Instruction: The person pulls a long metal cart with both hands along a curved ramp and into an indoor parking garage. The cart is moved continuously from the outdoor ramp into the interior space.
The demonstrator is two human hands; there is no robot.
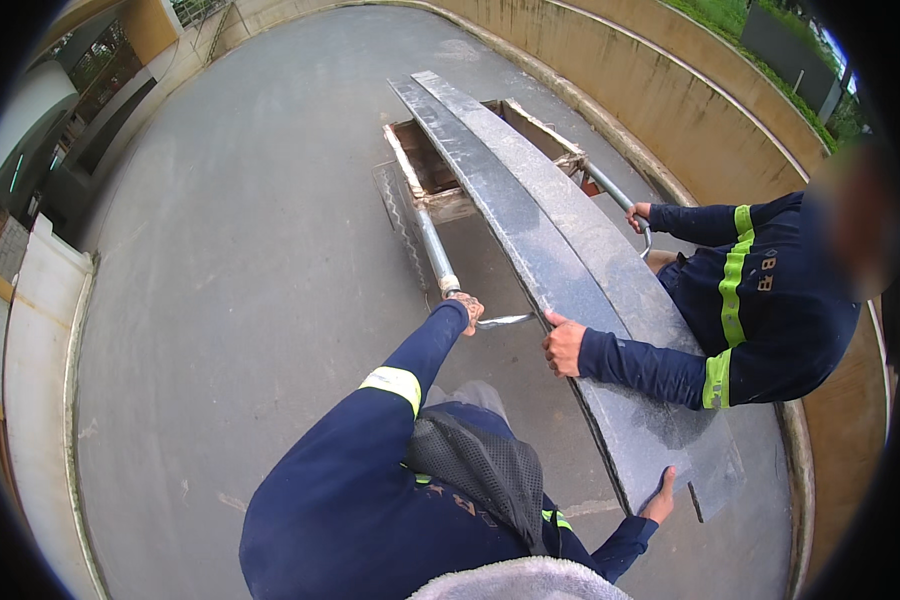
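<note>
Two long grey stone slabs (530, 215) lie side by side lengthwise over a handcart (407, 160) with a boxy, worn frame. Their near ends reach out past the cart's handles toward me. My left hand (467, 312) is closed around the cart's left metal handle (437, 250). At the slabs' near end, my right hand (658, 498) grips the edge, with part of it hidden beneath the stone. A co-worker (760, 290) on the right rests one hand (565, 345) on the slabs' left edge and holds the cart's right handle (610, 185) with the other hand (638, 216).
Grey concrete pavement (240, 250) spreads around the cart and curves away ahead. A tall stained wall (660, 90) with a low kerb bounds the right side. On the left runs a pale low wall (40, 330), with a building opening behind it.
</note>
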